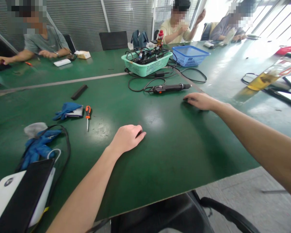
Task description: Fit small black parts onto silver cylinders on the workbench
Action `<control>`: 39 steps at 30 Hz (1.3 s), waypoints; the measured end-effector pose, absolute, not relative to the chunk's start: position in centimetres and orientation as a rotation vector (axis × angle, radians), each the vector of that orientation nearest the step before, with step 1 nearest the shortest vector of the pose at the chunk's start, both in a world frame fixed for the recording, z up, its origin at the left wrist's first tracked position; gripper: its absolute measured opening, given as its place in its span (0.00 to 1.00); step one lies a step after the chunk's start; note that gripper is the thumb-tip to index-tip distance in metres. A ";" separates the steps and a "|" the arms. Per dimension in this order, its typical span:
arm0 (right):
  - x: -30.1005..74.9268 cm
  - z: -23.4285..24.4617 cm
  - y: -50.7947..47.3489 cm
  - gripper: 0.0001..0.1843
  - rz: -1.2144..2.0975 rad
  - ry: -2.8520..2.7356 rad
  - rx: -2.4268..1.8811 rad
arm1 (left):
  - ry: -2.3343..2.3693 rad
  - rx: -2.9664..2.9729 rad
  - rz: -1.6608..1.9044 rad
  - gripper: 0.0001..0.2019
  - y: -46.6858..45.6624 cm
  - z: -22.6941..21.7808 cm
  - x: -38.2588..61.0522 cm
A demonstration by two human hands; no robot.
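My left hand rests on the green table, its fingers curled under and the thumb pointing right. Nothing shows in it. Farther off to the right, my right hand lies low on the tabletop with its fingers reaching left; a dark shadow sits beneath them. Just beyond that hand is a black electric screwdriver with a cable, lying apart from it. Left of my left hand lies an orange and black screwdriver. Beside it are a folded blue glove and a dark bar.
A green basket full of cabled tools stands beside a blue basket. At near left are more blue gloves and a phone on a white device. A bottle of yellow liquid stands right. Several people sit across the table.
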State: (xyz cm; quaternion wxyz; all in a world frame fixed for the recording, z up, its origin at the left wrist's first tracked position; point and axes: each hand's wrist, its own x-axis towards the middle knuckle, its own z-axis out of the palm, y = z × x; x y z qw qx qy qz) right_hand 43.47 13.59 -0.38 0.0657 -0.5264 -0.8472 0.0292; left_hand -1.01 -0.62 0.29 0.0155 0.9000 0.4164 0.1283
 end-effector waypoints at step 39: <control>41.0 -2.5 3.9 0.19 -0.165 -2.204 -1.587 | 1.357 2.806 0.381 0.14 -1.0 -0.1 -1.5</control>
